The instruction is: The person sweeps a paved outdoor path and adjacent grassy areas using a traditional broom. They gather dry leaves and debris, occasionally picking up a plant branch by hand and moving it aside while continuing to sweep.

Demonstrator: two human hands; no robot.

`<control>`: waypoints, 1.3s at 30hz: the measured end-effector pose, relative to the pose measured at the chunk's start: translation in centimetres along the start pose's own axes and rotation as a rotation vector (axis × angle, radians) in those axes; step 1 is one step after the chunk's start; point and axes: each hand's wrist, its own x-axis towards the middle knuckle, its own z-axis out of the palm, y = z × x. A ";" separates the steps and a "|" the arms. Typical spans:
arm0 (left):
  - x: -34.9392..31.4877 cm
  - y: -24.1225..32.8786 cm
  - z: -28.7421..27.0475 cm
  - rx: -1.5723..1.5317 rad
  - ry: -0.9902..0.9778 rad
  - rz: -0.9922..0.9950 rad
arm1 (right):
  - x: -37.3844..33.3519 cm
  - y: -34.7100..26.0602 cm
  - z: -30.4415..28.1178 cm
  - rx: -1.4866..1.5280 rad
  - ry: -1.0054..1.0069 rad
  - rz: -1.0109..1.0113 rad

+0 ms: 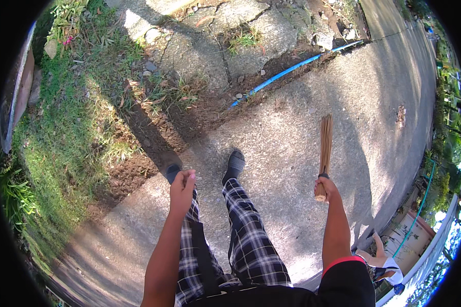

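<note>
A sunlit pavement point(292, 153) of rough concrete, striped with shade, runs from near left to far right; grass point(56, 143) and crumbly brown soil point(130, 176) border it on the left, and a cracked slab point(200, 61) lies at the far side. On the right, the person's right hand point(328, 187) is wrapped round the bound end of a stick broom point(326, 143), which is held above the pavement with its loose ends pointing away. The left hand point(182, 188) is narrow, fingers curled and thumb close in (whether it pinches anything small, one cannot tell).

The left shoe point(173, 173) is at the soil's edge, so loose clods could roll underfoot or be dragged onto the concrete. A blue pipe point(297, 66) lies farther off along the soil strip; a foot or the broom might snag on it if either strayed that way. A slack grip could let the bundle twist or shed sticks.

The broom is a slim sheaf of stiff, straight brown sticks, spreading slightly at the far end, with a dark band by the hand and pale cut ends below it. The pipe looks smooth and gently bowed; the checked trousers point(251, 225) hang in soft folds.
</note>
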 end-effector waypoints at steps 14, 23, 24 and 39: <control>-0.1 1.8 2.9 0.070 0.037 -0.020 | -1.7 1.0 6.3 -0.660 -0.774 -0.382; -0.4 0.8 3.5 0.029 0.046 -0.032 | 0.0 -3.8 11.9 0.186 -0.112 -0.102; -0.5 0.9 3.6 0.025 0.050 -0.030 | -1.3 -2.0 15.1 -0.095 -0.224 -0.034; 1.8 4.6 8.1 0.070 0.038 0.062 | 3.9 -3.9 -8.7 -0.185 -0.393 -0.224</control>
